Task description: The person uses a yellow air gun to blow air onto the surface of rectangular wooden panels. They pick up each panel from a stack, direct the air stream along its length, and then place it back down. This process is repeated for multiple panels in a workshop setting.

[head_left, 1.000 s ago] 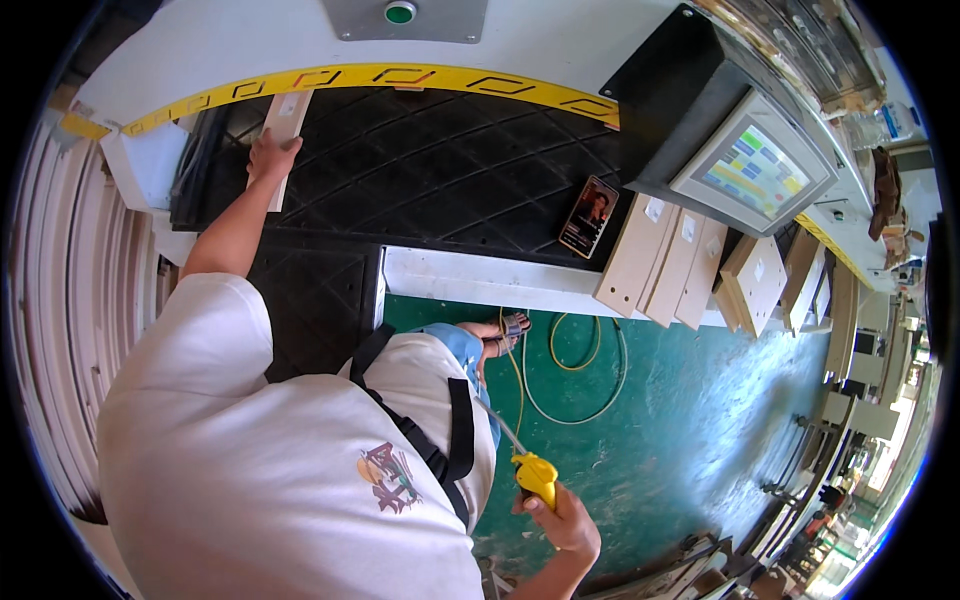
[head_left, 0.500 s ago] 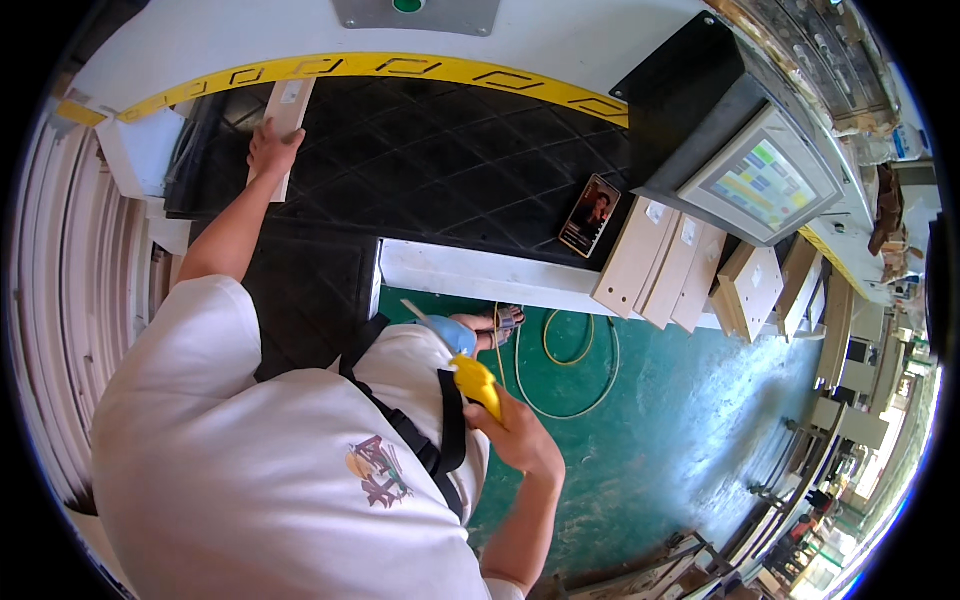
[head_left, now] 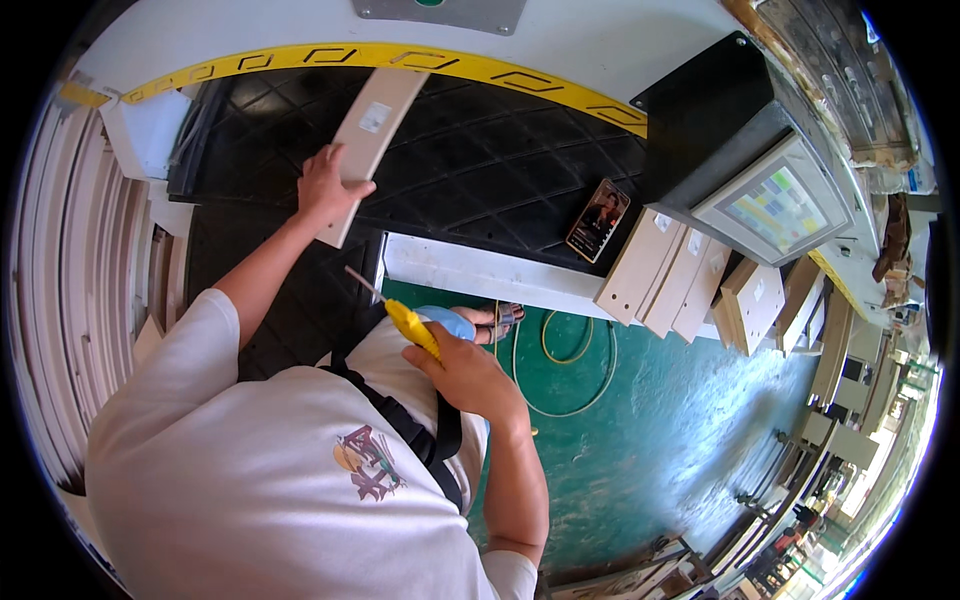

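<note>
My left hand (head_left: 328, 188) grips a long, pale wooden board (head_left: 382, 105) near its lower end, fingers and thumb spread across its width. A white label is stuck on the board's face. The board lies slanted over the black padded bench top (head_left: 480, 170), its far end at the yellow strip. In front of my body, my right hand (head_left: 465, 370) is closed round a yellow air blow gun (head_left: 408, 325). Its thin metal nozzle points up and left, toward the board's near end but apart from it.
A phone (head_left: 598, 220) lies on the bench at the right, beside several leaning pale boards (head_left: 645, 262). Above them juts a control screen (head_left: 775, 205). Stacked long boards (head_left: 75, 300) stand at the far left. A hose (head_left: 613, 370) loops on the green floor.
My left hand has moved right with the board, which is now tilted and nearer the bench's front edge. My right hand has lifted the air blow gun up and left.
</note>
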Tool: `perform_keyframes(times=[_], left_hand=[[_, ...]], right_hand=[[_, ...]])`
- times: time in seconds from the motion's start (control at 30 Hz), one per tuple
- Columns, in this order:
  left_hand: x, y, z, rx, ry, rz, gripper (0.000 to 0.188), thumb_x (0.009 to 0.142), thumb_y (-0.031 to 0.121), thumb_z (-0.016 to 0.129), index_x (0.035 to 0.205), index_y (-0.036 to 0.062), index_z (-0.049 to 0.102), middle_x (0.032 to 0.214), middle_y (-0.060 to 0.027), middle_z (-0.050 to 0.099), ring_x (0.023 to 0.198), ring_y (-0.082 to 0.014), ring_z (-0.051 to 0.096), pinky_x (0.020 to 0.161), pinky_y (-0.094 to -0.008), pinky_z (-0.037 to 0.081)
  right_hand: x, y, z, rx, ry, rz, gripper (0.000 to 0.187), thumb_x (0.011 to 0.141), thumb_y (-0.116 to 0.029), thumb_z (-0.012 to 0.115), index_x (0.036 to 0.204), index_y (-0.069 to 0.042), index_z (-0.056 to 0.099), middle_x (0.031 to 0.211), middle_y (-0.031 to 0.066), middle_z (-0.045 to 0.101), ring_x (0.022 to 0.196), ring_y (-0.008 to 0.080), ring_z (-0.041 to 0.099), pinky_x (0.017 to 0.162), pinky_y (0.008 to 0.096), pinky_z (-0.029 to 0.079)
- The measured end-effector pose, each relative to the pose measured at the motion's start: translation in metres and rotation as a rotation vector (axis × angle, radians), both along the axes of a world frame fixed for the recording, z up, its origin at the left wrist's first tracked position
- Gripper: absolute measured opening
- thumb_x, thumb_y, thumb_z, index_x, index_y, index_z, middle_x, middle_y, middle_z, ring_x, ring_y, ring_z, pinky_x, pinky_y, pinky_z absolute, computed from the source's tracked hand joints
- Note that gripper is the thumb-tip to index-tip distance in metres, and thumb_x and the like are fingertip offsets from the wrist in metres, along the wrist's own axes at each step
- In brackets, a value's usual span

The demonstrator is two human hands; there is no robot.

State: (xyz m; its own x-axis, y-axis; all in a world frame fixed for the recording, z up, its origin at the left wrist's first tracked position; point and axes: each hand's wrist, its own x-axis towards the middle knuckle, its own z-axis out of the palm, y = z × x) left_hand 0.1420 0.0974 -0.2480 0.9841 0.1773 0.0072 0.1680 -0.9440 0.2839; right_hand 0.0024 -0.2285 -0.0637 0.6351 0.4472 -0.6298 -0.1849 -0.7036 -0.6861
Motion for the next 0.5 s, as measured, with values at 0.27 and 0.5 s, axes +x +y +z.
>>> perform_keyframes(times=[0.27, 0.5], left_hand=[[-0.058, -0.021, 0.026, -0.086, 0.055, -0.298, 0.087, 0.073, 0.035, 0.088, 0.147, 0.0108, 0.047, 0.155, -0.0174, 0.045, 0.136, -0.0413, 0.046, 0.111, -0.0523, 0.041], [-0.101, -0.018, 0.033, -0.097, 0.122, -0.492, 0.091, 0.069, 0.028, 0.085, 0.150, 0.0133, 0.047, 0.161, -0.0133, 0.041, 0.141, -0.0400, 0.043, 0.116, -0.0537, 0.036]], right_hand=[[0.015, -0.034, -0.030, -0.242, -0.281, -0.338, 0.050, 0.106, -0.047, 0.056, 0.125, -0.001, 0.061, 0.091, 0.0279, 0.073, 0.088, 0.0465, 0.072, 0.074, 0.0531, 0.056], [0.045, -0.050, -0.026, -0.412, -0.322, -0.390, 0.048, 0.106, -0.045, 0.056, 0.122, 0.001, 0.063, 0.093, 0.0278, 0.073, 0.091, 0.0464, 0.072, 0.081, 0.0512, 0.056]])
